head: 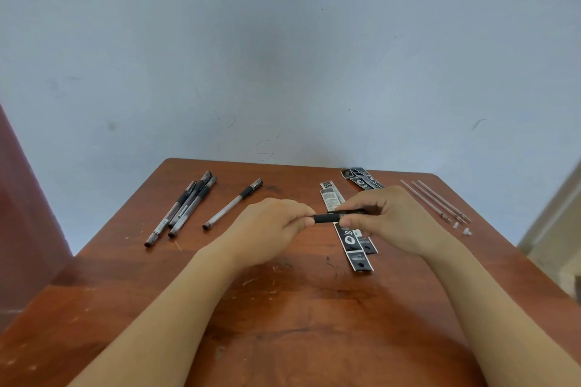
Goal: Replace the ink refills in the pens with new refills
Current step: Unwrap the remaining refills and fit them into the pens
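Pale blue-grey wall at the back, marked with a few faint scribbles. Below it, reddish wooden table, scratched and scuffed. Over the table's middle, two bare forearms in from the near edge, left hand and right hand close together, with one pen held level between them.

Left hand: fingers curled, pinching the pen's left end, which is hidden inside the grip. Right hand: thumb and fingers curled round the other end. Black grip section showing in the gap between the two hands. Cannot tell whether the pen is screwed together or partly apart.

Left of the left hand and a little beyond it, lone pen lying slantwise on the wood. Farther left again, several pens in a bundle, touching and overlapping, slanted the same way.

Under and just beyond the right hand, strip of black-and-white packets lying flat, its near end sticking out toward the person past the right thumb. Beyond the right hand, near the table's far edge, small heap of similar packets. Right of the right hand, three thin refills side by side, slanted and nearly parallel. By their near ends, two tiny white caps, just apart from the refills.
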### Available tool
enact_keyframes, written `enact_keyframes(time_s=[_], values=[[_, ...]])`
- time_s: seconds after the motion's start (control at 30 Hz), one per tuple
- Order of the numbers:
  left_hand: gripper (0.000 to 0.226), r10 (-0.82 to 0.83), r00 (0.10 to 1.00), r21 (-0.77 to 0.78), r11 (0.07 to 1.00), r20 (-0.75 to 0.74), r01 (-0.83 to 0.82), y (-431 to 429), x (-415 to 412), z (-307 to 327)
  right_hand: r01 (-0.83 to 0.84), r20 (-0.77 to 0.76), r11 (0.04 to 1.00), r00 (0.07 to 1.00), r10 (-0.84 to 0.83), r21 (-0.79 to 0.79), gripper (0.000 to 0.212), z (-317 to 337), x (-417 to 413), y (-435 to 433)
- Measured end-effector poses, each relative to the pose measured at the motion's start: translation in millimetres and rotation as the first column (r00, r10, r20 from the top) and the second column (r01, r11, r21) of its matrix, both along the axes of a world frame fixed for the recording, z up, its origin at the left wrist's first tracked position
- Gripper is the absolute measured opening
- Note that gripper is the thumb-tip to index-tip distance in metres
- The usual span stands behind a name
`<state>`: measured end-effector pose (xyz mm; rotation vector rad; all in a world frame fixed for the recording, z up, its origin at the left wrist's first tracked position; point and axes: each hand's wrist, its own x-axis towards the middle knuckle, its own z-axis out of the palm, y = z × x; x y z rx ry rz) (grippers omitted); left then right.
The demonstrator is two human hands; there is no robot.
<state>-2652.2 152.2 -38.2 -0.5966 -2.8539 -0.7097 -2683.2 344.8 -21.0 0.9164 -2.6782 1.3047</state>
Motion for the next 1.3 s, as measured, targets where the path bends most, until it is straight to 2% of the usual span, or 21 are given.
enact_keyframes(time_s=[0.2,0.3,0.37,0.43,0.47,0.5,0.53,0.6,0.7,0.77,0.87,1.03,1.2,1.3], values=[[0.020,-0.036,0.993,0.117,0.993,0.114,0.023,-3,-3,2,-0.012,0.003,1.000,1.000,0.012,0.006,0.023,2,-1,0],[0.017,-0.068,0.989,0.128,0.990,0.128,0.052,1,-3,2,-0.035,0.023,0.999,0.999,0.034,0.032,0.019,2,0,-1],[0.020,-0.030,0.990,0.104,0.994,0.141,0.015,-11,-2,4,0.032,0.000,0.999,0.999,-0.032,0.036,0.013,4,-3,11],[0.023,0.092,0.989,0.153,0.982,0.119,-0.110,-36,-3,6,0.215,0.012,0.966,0.976,-0.216,-0.141,0.013,8,-11,38],[0.023,0.154,0.983,0.209,0.963,0.099,-0.172,-47,-4,6,0.279,0.050,0.930,0.960,-0.275,-0.241,0.017,10,-13,49],[0.023,0.179,0.982,0.252,0.949,0.067,-0.190,-52,-4,6,0.302,0.065,0.913,0.953,-0.296,-0.276,0.022,11,-14,53],[0.021,0.166,0.985,0.258,0.951,0.044,-0.172,-50,-5,6,0.284,0.051,0.928,0.959,-0.280,-0.242,0.025,11,-15,49],[0.017,0.120,0.992,0.217,0.968,0.042,-0.127,-36,-9,3,0.187,-0.027,0.979,0.981,-0.190,-0.078,0.022,5,-15,25],[0.016,0.145,0.989,0.256,0.957,-0.006,-0.139,-31,-11,-3,0.058,-0.059,0.995,0.997,-0.053,0.084,0.027,-8,-11,-7],[0.014,0.178,0.984,0.280,0.945,-0.009,-0.168,-38,-11,-8,-0.011,-0.083,0.987,0.996,0.025,0.162,0.027,-20,-8,-15],[0.015,0.203,0.978,0.277,0.943,-0.041,-0.184,-36,-11,-13,-0.105,-0.156,0.959,0.976,0.150,0.263,0.008,-33,-3,-27],[0.022,0.222,0.970,0.233,0.953,-0.102,-0.194,-33,-14,-16,-0.132,-0.201,0.898,0.951,0.234,0.419,0.021,-39,3,-35],[0.022,0.198,0.973,0.207,0.963,-0.114,-0.172,-29,-13,-19,-0.118,-0.194,0.884,0.954,0.227,0.452,0.032,-38,6,-36],[0.023,0.176,0.975,0.196,0.969,-0.135,-0.148,-30,-14,-21,-0.002,-0.227,0.945,0.971,0.081,0.328,0.025,-35,2,-32]])
